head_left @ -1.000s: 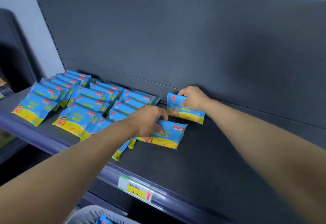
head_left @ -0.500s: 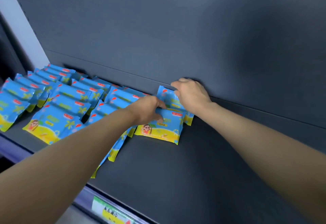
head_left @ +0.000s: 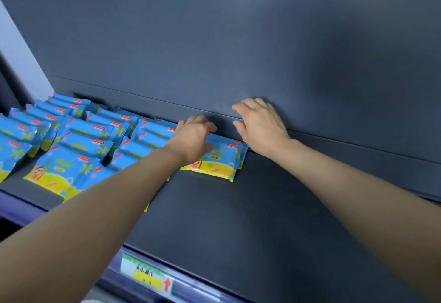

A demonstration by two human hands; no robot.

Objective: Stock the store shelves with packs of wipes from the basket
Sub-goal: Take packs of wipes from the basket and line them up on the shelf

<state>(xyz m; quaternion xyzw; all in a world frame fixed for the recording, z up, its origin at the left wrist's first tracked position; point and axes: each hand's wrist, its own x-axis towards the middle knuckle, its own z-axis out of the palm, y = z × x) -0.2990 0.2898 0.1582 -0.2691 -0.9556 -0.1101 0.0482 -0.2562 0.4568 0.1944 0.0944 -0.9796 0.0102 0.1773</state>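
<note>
Left of the end pack point(head_left: 222, 159), rows of packs point(head_left: 78, 140) lay shingled on the shelf point(head_left: 262, 207). Our left hand point(head_left: 193, 140) gripped the end pack's rear edge, apparently squaring it with its row: long axis along the shelf, yellow edge frontward. Just right of it, our right hand point(head_left: 260, 126) hovered loosely curled, holding nothing, likely steadying that end.
</note>
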